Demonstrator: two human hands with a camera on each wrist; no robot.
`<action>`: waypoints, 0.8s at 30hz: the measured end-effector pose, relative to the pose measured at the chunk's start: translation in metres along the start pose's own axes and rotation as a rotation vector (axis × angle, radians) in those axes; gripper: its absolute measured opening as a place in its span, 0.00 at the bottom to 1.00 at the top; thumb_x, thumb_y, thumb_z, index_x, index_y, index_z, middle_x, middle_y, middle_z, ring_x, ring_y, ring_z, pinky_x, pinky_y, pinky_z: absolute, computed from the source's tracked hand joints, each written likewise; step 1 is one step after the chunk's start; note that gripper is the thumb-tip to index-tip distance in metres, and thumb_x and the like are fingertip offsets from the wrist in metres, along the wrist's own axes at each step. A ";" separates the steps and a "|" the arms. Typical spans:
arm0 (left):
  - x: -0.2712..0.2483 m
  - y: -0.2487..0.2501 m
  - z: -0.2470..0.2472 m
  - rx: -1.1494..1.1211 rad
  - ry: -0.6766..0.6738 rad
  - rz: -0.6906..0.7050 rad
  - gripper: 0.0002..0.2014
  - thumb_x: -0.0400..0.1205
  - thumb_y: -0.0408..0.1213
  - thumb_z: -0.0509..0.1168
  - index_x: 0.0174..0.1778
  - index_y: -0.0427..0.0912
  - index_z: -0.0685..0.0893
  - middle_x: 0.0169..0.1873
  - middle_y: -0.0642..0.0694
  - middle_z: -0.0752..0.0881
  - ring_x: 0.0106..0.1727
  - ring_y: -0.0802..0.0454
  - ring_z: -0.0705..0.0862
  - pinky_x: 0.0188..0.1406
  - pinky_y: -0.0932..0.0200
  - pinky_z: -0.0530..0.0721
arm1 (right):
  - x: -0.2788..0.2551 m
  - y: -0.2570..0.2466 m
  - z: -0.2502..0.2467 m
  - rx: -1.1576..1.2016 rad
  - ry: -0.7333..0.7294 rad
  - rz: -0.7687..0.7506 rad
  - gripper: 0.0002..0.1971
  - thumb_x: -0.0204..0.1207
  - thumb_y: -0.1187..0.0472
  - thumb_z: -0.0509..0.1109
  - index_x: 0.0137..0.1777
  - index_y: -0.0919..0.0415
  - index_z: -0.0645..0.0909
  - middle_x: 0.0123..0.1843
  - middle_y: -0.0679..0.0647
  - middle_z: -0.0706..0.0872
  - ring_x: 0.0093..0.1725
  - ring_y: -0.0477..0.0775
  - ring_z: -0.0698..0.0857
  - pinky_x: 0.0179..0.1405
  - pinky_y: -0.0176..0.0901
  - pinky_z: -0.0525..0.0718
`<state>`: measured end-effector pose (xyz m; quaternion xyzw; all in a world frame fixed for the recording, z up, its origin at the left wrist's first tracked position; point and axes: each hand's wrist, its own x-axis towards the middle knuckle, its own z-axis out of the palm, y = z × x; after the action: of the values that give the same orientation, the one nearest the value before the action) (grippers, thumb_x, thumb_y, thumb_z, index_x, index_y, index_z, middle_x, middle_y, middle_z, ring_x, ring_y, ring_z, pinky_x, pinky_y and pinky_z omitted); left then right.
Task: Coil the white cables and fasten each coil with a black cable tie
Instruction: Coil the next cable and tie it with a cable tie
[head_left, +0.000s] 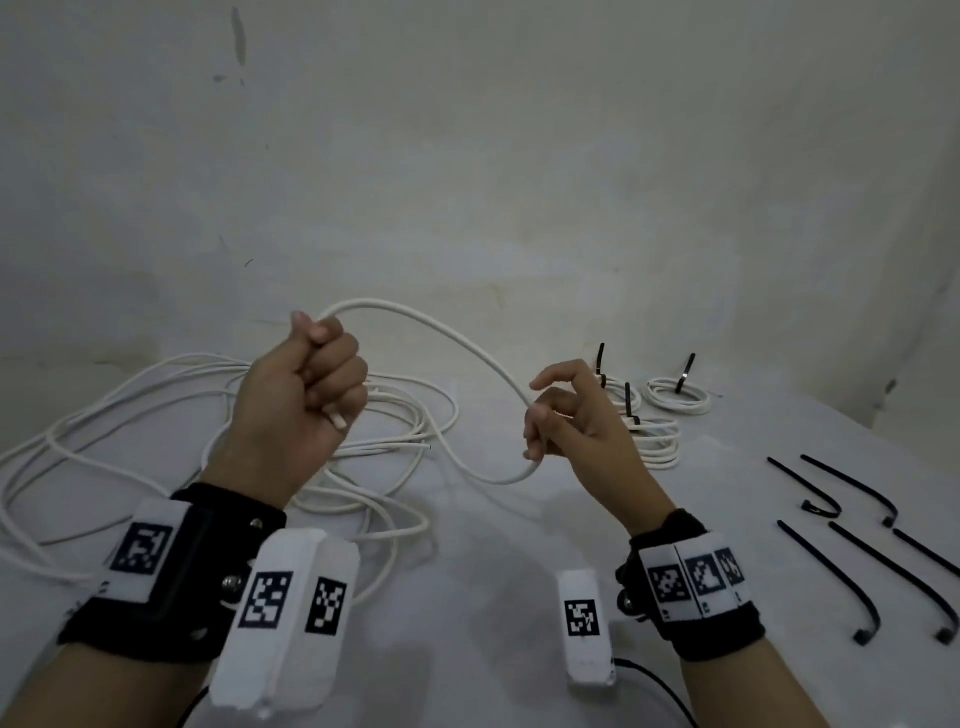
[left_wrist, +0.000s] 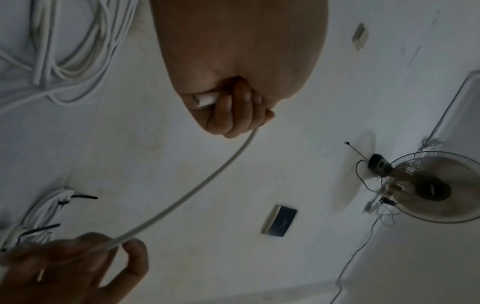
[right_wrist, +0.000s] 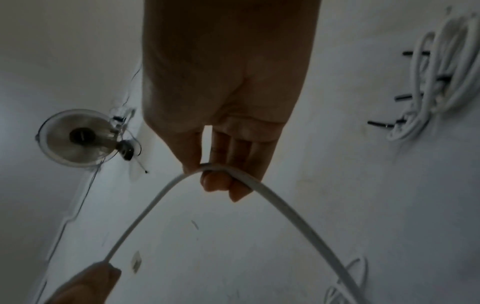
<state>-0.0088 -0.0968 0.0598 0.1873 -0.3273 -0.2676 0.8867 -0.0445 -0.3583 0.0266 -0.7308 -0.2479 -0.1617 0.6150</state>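
Note:
My left hand (head_left: 311, 384) is a raised fist that grips a white cable (head_left: 441, 332) close to its cut end (left_wrist: 205, 98), which pokes out below the little finger. From the fist the cable arcs right and down to my right hand (head_left: 545, 421), which pinches it between thumb and curled fingers (right_wrist: 221, 181), index finger lifted. Below that hand the cable sags and runs back left to a loose tangle of white cables (head_left: 130, 415) on the table. Several loose black cable ties (head_left: 852, 493) lie at the right.
Three coils (head_left: 675, 397) fastened with black ties stand at the back right, just behind my right hand. The white table (head_left: 493, 545) meets a white wall behind. A wall fan (left_wrist: 436, 187) shows in the wrist views, high above the work.

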 end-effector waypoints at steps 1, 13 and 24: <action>0.001 0.001 -0.001 0.013 0.021 0.042 0.25 0.90 0.45 0.44 0.45 0.30 0.79 0.27 0.43 0.68 0.27 0.50 0.66 0.30 0.55 0.71 | -0.002 0.002 -0.002 -0.066 -0.036 -0.004 0.09 0.82 0.72 0.61 0.54 0.56 0.74 0.33 0.52 0.80 0.30 0.53 0.81 0.40 0.51 0.84; 0.026 -0.038 0.022 0.604 0.432 0.181 0.13 0.85 0.39 0.48 0.34 0.45 0.67 0.18 0.54 0.66 0.18 0.60 0.65 0.19 0.67 0.64 | -0.020 -0.031 0.035 -0.839 -0.400 -0.402 0.16 0.75 0.69 0.64 0.57 0.57 0.87 0.44 0.46 0.82 0.41 0.46 0.85 0.35 0.46 0.84; 0.010 -0.084 0.023 0.950 0.230 -0.238 0.17 0.88 0.35 0.49 0.32 0.37 0.70 0.18 0.49 0.66 0.18 0.58 0.61 0.18 0.68 0.64 | -0.015 -0.042 0.007 -0.593 0.167 -0.441 0.07 0.72 0.54 0.76 0.41 0.58 0.86 0.33 0.45 0.80 0.31 0.39 0.75 0.32 0.25 0.68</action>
<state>-0.0474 -0.1722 0.0385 0.6346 -0.2896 -0.1660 0.6970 -0.0811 -0.3490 0.0512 -0.7906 -0.2905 -0.4139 0.3454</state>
